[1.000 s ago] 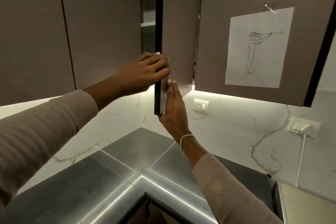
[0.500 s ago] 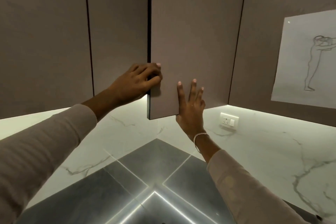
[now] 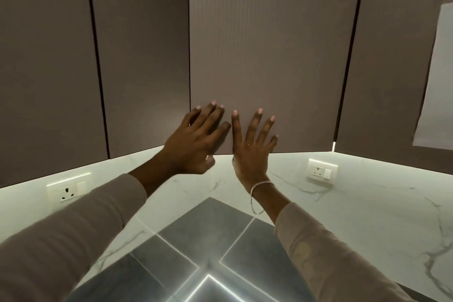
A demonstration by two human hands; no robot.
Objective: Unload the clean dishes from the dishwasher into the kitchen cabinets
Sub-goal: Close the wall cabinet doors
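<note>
One white wall socket (image 3: 66, 191) at lower left, set in pale marble backsplash (image 3: 367, 203). Left of centre, left hand (image 3: 196, 140), fingers straight and spread, pressing flat on lower part of taupe matte corner cabinet door (image 3: 264, 56), flush with neighbouring doors across upper frame. Just beside, right hand (image 3: 252, 152), fingers splayed on same door, thin silver chain bracelet (image 3: 261, 185) at wrist. Further right, second white socket (image 3: 322, 173); white paper sheet (image 3: 438, 81) at right edge. Dark grey countertop (image 3: 208, 223) at bottom centre.

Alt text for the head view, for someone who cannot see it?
The left hand and right hand press flat, fingers spread, on a closed brown cabinet door. Below: a marble wall with two sockets, a grey counter.
</note>
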